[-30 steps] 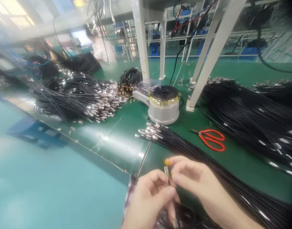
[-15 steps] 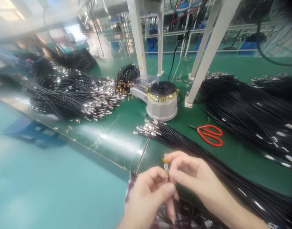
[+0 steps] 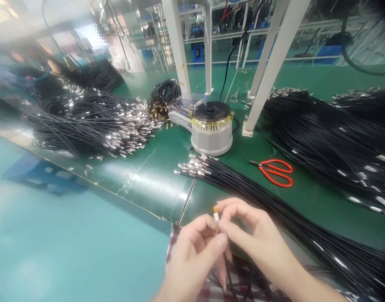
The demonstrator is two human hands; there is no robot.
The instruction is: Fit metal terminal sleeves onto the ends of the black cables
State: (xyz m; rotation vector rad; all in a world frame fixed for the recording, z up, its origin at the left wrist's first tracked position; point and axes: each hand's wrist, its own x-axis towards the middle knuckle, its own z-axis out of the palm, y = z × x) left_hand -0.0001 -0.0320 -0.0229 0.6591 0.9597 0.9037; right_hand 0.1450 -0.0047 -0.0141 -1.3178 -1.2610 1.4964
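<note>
My left hand and my right hand meet at the near edge of the green table. Both pinch the silver connector tip of a thin black cable, which has a yellow bit at its end. The cable runs down between my hands toward my lap. Just beyond my hands lies a bundle of black cables with silver ends.
A white tape dispenser stands mid-table, red scissors to its right. Large heaps of black cables lie at left and right. White frame legs rise behind. Another person stands blurred at the far left.
The view has shifted slightly; my hands stay together on the connector, raised a little, with small finger movements around the tip.
</note>
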